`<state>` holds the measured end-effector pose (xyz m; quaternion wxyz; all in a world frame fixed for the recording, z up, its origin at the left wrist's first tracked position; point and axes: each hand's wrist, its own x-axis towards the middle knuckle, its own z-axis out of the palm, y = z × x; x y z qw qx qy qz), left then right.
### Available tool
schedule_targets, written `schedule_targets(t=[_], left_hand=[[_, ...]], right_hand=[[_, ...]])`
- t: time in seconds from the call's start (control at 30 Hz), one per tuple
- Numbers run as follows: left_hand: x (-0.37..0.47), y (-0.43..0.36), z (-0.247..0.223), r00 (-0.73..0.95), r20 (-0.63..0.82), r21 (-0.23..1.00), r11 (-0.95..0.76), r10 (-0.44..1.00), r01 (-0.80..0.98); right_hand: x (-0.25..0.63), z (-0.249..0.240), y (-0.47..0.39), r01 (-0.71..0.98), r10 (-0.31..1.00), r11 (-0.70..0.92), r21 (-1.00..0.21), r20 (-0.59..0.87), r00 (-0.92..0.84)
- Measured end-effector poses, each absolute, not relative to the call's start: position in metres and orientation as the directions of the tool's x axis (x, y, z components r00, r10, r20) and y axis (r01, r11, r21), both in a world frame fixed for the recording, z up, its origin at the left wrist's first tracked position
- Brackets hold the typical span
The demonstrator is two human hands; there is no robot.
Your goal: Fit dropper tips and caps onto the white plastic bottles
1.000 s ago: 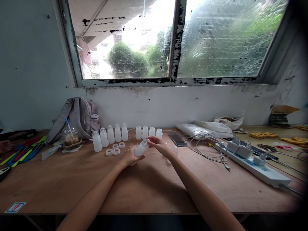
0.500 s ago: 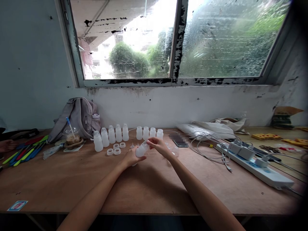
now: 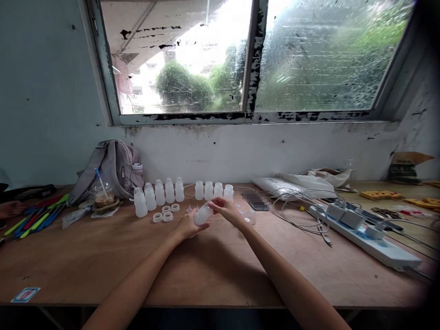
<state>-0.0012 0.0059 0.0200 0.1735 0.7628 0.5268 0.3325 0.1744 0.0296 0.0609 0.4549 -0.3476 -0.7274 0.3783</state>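
A frosted white baby bottle (image 3: pixel 201 216) is tilted to the right above the table, with my left hand (image 3: pixel 187 225) wrapped round its body. At its upper end, the fingers of my right hand (image 3: pixel 222 207) pinch the bottle's top; the exact part between them is too small to make out. Several capped bottles (image 3: pixel 160 192) stand in a row at the left. Behind my hands, several bottles without tops (image 3: pixel 208 190) stand upright. White screw rings (image 3: pixel 167 216) lie left of my left hand, and clear nipples (image 3: pixel 189 209) sit just behind it. Small clear parts (image 3: pixel 250 215) lie beside my right wrist.
A grey backpack (image 3: pixel 110 169) and a cup with a straw (image 3: pixel 103 197) stand at the left, near colourful tools (image 3: pixel 39 215) and another person's hand (image 3: pixel 12 208). On the right are a phone (image 3: pixel 257 202), cables (image 3: pixel 295 213) and a power strip (image 3: pixel 374 243). Plastic bags (image 3: pixel 295 185) lie by the wall.
The held bottle and both hands have barely moved. My right fingers stay at the bottle's top.
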Motion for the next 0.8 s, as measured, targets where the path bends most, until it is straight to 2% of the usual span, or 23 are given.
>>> schedule_targets(t=[0.3, 0.6, 0.8], left_hand=[[-0.001, 0.006, 0.018, 0.218, 0.350, 0.607, -0.398, 0.911, 0.687], [0.004, 0.004, 0.011, 0.064, 0.417, 0.583, -0.321, 0.907, 0.747], [0.012, -0.001, 0.009, 0.003, 0.437, 0.645, -0.316, 0.900, 0.696]], right_hand=[[0.172, 0.054, 0.033, 0.107, 0.865, 0.422, -0.900, 0.363, -0.347], [0.158, 0.049, 0.033, -0.056, 0.840, 0.371, -0.927, 0.360, -0.407], [0.152, 0.053, 0.024, -0.024, 0.829, 0.407, -0.913, 0.380, -0.411]])
